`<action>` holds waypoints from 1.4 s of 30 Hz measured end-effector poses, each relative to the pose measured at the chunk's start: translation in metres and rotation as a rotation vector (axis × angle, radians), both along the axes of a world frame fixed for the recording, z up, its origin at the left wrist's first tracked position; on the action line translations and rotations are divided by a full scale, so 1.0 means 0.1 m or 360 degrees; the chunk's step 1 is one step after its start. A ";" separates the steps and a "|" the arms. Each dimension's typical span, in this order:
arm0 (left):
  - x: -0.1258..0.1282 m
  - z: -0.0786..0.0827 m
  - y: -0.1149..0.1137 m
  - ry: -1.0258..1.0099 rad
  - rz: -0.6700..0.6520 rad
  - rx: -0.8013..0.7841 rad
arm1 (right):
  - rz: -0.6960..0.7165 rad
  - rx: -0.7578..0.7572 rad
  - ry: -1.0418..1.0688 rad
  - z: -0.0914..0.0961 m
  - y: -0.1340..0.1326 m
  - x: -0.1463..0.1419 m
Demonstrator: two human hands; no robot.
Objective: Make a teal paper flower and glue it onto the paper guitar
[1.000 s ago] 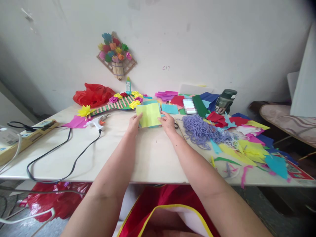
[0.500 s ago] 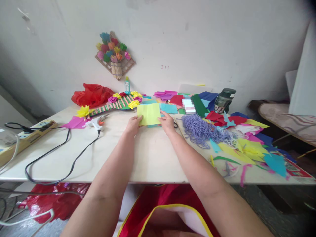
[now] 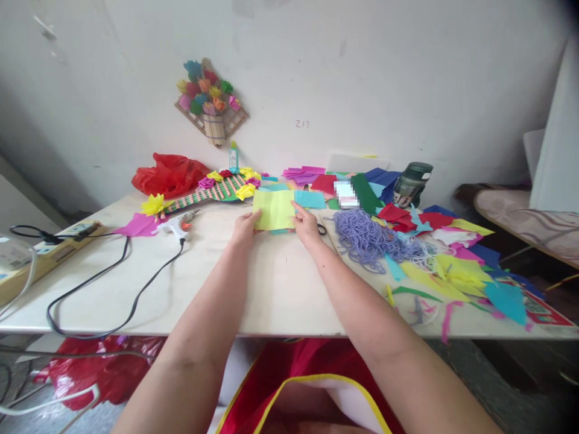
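A yellow-green paper square (image 3: 273,209) is lifted off the table at its far middle, over teal sheets (image 3: 309,198). My left hand (image 3: 245,226) pinches its lower left edge. At the right edge my right hand (image 3: 306,223) grips it with the fingers closed on the paper. Black scissors (image 3: 321,229) lie just right of my right hand, partly hidden by it.
A glue gun (image 3: 175,224) with a black cord (image 3: 113,265) lies at left, near a power strip (image 3: 54,241). Purple yarn (image 3: 367,235) and paper scraps (image 3: 452,265) cover the right side. Paper flowers on a woven mat (image 3: 212,188), a red bag (image 3: 168,173) and a dark jar (image 3: 412,182) stand at the back.
The paper square has stayed between my two hands and shifted only slightly; my right fingers have crept a little up its right edge.
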State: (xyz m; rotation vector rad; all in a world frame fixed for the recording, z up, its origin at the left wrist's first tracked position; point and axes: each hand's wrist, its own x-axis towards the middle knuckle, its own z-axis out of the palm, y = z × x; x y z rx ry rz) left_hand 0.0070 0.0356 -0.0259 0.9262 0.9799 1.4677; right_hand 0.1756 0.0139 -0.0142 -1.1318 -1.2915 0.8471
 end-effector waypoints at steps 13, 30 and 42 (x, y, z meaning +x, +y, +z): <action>0.01 0.04 -0.03 0.0067 0.0105 0.0095 | 0.0155 -0.0035 0.0343 -0.06 0.08 0.02; 0.04 0.07 -0.03 0.0061 0.0221 0.0063 | 0.0008 -0.0076 0.0583 -0.07 0.08 0.03; -0.02 0.08 0.00 -0.0015 0.0328 0.0133 | -0.0359 -0.0038 0.0399 -0.13 0.17 0.08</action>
